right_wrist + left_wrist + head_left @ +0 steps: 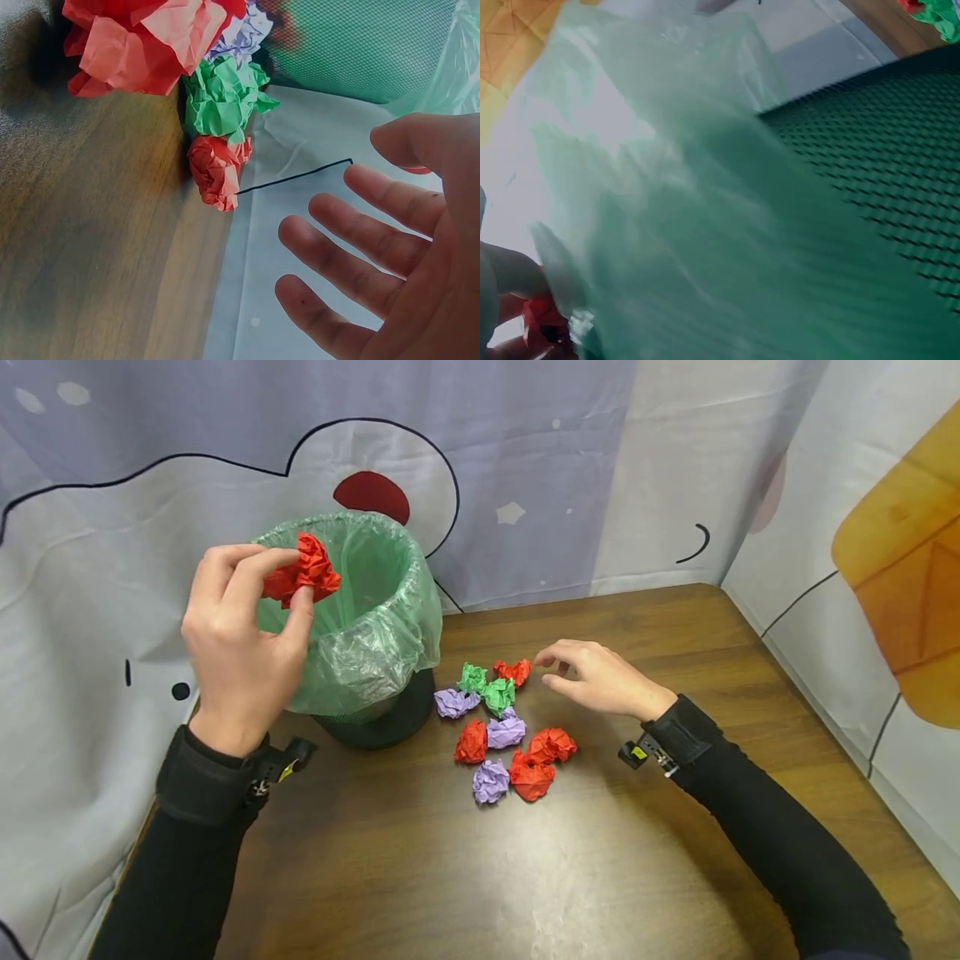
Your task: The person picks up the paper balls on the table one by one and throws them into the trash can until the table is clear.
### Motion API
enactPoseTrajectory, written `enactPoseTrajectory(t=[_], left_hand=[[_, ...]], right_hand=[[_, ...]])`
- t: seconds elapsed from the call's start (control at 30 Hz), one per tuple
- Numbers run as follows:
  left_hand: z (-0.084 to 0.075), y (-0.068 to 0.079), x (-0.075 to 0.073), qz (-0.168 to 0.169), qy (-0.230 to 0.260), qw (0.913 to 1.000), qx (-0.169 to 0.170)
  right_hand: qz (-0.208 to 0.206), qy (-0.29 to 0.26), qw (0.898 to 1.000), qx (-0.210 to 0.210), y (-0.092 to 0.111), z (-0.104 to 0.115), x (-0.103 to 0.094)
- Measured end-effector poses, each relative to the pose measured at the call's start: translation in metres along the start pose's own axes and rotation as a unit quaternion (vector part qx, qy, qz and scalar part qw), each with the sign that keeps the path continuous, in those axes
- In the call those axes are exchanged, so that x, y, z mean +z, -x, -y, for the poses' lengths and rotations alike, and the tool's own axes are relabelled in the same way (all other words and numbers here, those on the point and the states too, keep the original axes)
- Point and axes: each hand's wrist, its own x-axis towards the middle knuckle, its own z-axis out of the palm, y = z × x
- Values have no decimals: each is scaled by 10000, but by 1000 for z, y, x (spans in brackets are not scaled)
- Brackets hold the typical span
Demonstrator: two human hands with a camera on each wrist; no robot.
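Between thumb and fingers, my left hand (243,627) pinches a crumpled red paper ball (317,568) over the near left rim of a bin lined with a green plastic bag (375,652). In the left wrist view the red paper (544,322) shows at the lower left, beside the bag. My right hand (603,681) hovers at the right of the paper pile with loosely bent fingers and nothing in them. Nearest to it lies a red paper ball (513,672). The right wrist view shows the spread fingers (360,247) apart from the green ball (225,97).
Several crumpled balls lie on the wooden table (420,877) right of the bin, among them a purple one (491,782), a green one (498,696) and a red one (532,777). A printed curtain (525,468) hangs behind the bin and along both sides.
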Motion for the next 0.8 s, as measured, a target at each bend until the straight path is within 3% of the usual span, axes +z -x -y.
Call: enactPoseTrajectory(t=[0.2,0.43,0.8], left_hand=[[14,3,1,466,-540,9969,-339],[20,6,2,909,-799,9900,-727],[18,10,1,873,-648,9916,-694]], right_hand=[[49,-36,10000,-33,-2,0,0],[86,-33,10000,-35,-3,-2,3],[74,-33,10000,39,-1,-2,5]])
